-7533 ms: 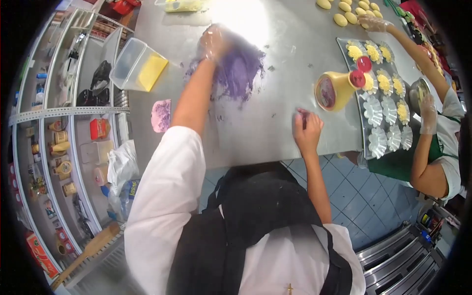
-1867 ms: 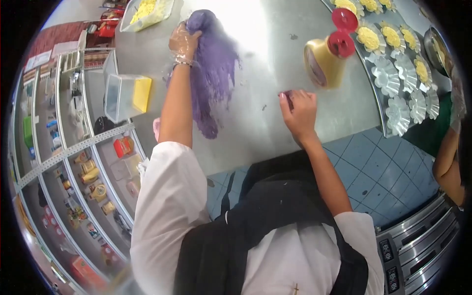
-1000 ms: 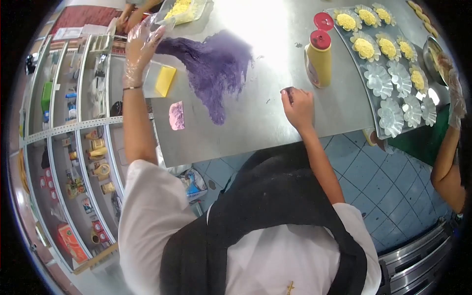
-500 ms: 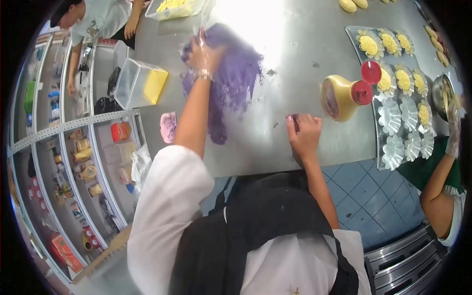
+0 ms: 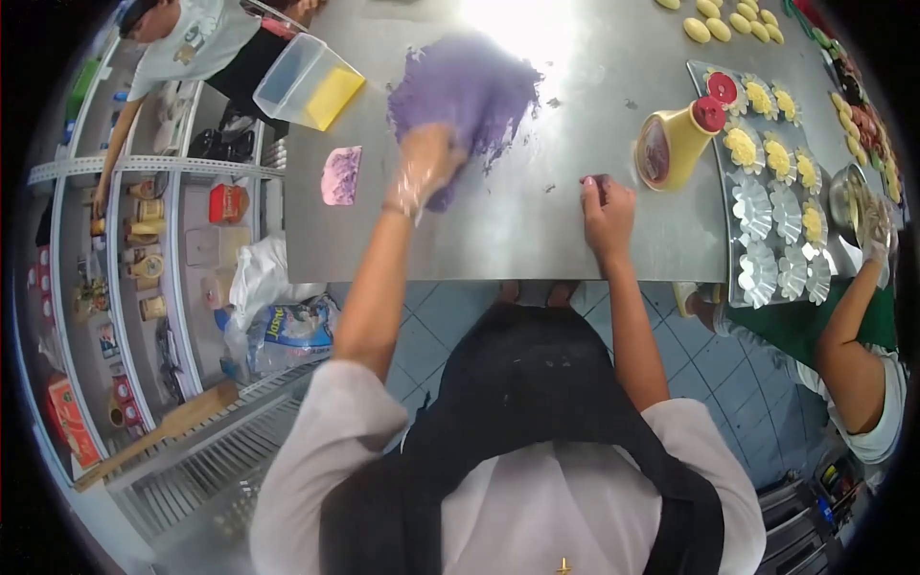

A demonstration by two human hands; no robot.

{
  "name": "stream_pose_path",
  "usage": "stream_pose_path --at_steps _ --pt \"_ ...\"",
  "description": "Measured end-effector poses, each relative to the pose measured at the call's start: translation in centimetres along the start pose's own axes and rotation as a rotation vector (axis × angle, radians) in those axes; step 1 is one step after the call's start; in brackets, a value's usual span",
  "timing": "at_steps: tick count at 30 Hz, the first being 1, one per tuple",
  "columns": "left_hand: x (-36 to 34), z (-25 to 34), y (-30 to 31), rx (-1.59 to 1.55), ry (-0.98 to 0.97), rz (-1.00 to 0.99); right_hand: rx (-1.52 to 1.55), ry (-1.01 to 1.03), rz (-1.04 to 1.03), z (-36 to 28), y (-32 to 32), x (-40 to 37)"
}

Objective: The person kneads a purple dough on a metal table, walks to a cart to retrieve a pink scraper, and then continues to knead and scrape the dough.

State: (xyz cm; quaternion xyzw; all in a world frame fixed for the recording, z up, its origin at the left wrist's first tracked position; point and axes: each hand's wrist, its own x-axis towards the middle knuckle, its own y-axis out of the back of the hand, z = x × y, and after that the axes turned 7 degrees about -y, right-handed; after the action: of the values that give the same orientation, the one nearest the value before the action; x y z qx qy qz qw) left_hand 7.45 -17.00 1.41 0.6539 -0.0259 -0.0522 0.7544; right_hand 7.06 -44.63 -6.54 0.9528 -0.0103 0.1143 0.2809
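Observation:
Purple dough [image 5: 470,86] is smeared flat over the steel table [image 5: 498,230]. My left hand [image 5: 428,165], in a clear plastic glove, presses on the near edge of the dough; its fingers are blurred and partly hidden. My right hand [image 5: 609,208] rests closed on the table to the right, and a dark bit shows at its fingertips, too small to name. A pink scraper [image 5: 341,176] with purple residue lies left of my left hand. Right of my right hand lies a yellow bottle [image 5: 676,149] with a red cap.
A clear tub with yellow contents [image 5: 333,98] stands at the table's left edge. At right are a tray of metal tart moulds [image 5: 753,209], a bowl [image 5: 849,204] beside a gloved co-worker's hand, and yellow dough pieces [image 5: 697,30]. Another person leans by the left shelves [image 5: 172,172].
My left hand has moved from the upper left of the dough down to its near edge. The whole view has shifted, showing more floor. The co-worker at left shows more fully.

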Motion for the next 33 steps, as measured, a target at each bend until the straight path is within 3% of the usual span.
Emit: stream_pose_path --at_steps 4,7,8,9,11,13,14,15,16,20,23,25,26,28,30,33 --pt "-7.7 2.8 1.0 -0.106 0.029 -0.006 0.012 -0.007 0.007 -0.2 0.1 -0.2" --pt "-9.2 3.7 5.2 -0.139 -0.006 -0.057 0.015 -0.005 0.024 -0.3 0.1 0.1" --pt "-9.0 3.4 6.9 -0.137 -0.084 0.017 0.005 -0.002 0.021 -0.4 0.0 0.2" --pt "-8.3 3.3 8.7 -0.140 -0.168 0.088 -0.009 -0.002 0.020 -0.4 -0.1 0.2" --pt "-5.2 5.4 14.4 -0.118 -0.186 0.049 -0.031 -0.024 0.027 -0.3 0.0 0.1" --pt "-1.2 3.8 15.5 -0.166 -0.047 0.067 -0.022 -0.012 0.060 -0.4 -0.2 0.4" --pt "0.9 3.1 15.8 -0.167 -0.067 0.048 -0.018 -0.010 0.074 -0.4 -0.3 0.3" --pt "3.2 2.5 15.9 -0.003 -0.224 0.307 -0.023 -0.034 0.086 -0.4 -0.3 0.2" --pt "4.6 2.2 15.8 0.157 -0.375 0.570 -0.010 -0.043 0.086 -0.5 -0.2 0.2" --pt "3.9 2.8 11.6 -0.013 -0.321 0.278 0.010 -0.051 0.074 -0.7 0.0 1.0" --pt "3.2 1.5 1.2 -0.030 -0.307 0.185 -0.019 -0.070 0.065 -0.9 -0.1 0.6" --pt "4.2 1.4 -2.8 0.301 -0.177 0.186 -0.041 -0.050 0.077 -1.4 0.1 0.7" --pt "6.2 1.9 -2.9 0.289 -0.182 0.179 -0.054 -0.036 0.076 -1.4 0.1 0.9" --pt "12.6 2.4 -2.7 0.300 0.108 0.144 -0.080 -0.054 0.053 -1.4 0.1 1.3" --pt "16.9 1.7 -2.2 0.320 0.174 0.080 -0.107 -0.074 0.022 -1.6 0.1 1.2" --pt "21.2 -1.8 -2.7 0.125 0.060 0.119 -0.088 -0.075 0.030 -1.8 -0.1 1.8"
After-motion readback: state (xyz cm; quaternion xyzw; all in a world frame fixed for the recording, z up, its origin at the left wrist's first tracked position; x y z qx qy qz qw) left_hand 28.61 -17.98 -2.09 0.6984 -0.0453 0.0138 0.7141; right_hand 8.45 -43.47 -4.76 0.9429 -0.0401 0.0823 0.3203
